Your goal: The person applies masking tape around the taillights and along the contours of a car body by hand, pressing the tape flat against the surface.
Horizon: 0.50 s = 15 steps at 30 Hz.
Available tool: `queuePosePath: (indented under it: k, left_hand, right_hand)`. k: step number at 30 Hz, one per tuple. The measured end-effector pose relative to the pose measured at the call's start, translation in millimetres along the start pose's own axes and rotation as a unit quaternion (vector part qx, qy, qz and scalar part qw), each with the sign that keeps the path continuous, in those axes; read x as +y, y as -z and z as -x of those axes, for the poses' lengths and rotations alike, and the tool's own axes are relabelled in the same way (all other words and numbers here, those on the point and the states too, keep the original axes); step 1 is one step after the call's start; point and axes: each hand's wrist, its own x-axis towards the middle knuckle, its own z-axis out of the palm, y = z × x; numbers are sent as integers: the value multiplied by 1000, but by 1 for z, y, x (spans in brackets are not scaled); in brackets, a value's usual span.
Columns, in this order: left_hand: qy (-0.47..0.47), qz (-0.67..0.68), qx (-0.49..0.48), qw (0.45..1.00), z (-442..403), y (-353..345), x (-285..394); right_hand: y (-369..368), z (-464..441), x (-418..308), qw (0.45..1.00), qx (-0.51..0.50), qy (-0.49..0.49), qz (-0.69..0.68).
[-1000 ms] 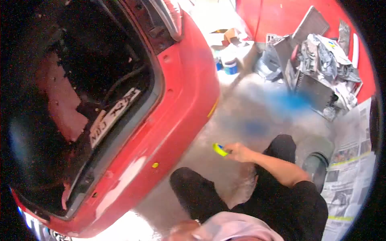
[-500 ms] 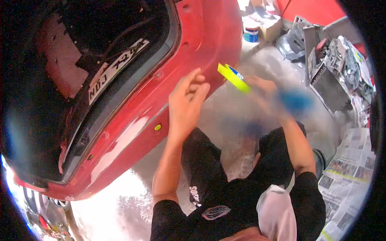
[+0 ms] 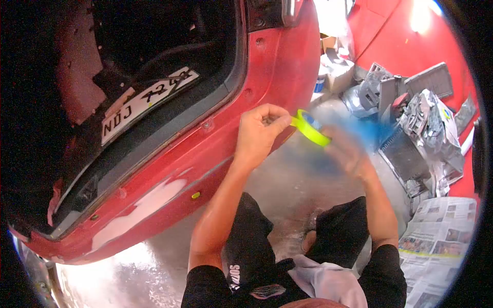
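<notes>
Near the middle of the view, a bright yellow-green, ring-shaped roll of tape [image 3: 312,135] is in the air between the hands: the left hand [image 3: 258,136] pinches its end with thumb and fingers, and the blurred right hand [image 3: 349,154] grips its other side. Beside the left hand stands a red painted car body [image 3: 280,56] with pale patches; to the right, a printed newspaper sheet [image 3: 444,226] lies near a heap of crumpled silvery scraps [image 3: 429,120].

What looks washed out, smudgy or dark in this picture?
Head view: glare whitens the floor at lower left and a spot on the red panel at upper right; head view: the right hand looks blurred beside a bluish haze, the yellow tape clearer; head view: dark, curved edges surround everything.
</notes>
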Motion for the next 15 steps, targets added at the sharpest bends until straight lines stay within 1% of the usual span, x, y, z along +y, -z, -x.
queuePosePath:
  k: [1, 2, 3, 5, 7, 8, 10, 11, 13, 14, 15]
  left_hand:
    - [2, 5, 2, 1000, 1, 0, 0]
    - [-6, -24, 19, 1000, 1, -1, 2]
    - [-15, -54, 37, 998, 1, -2, 3]
    - [-26, -60, 52, 997, 1, -4, 2]
    - [-36, -71, 65, 995, 1, -6, 3]
    - [-34, -69, 73, 994, 0, -7, 5]
    - [-36, -75, 73, 994, -4, -9, 10]
    - [-38, -90, 79, 992, -5, -10, 14]
    - [-45, -120, 75, 989, -13, -12, 20]
    - [-98, -139, 82, 982, -19, -11, 19]
    - [-152, -158, 85, 972, -25, -11, 20]
  right_hand:
    - [1, -2, 1, 1000, -8, 13, 19]
    - [3, -5, -2, 1000, -12, 11, 20]
    - [7, -8, -7, 1000, -11, -1, 22]
    - [13, -15, -14, 1000, -10, -15, 25]
    - [17, -18, -16, 995, 11, 51, 89]
    - [16, -19, -16, 995, 15, 49, 87]
    - [16, -20, -15, 986, 52, 94, 125]
    - [15, -20, -16, 986, 65, 92, 123]
    - [14, -22, -18, 999, 8, -24, 26]
    - [9, -22, -18, 999, 23, -25, 16]
    - [2, -23, -16, 995, 96, 17, -7]
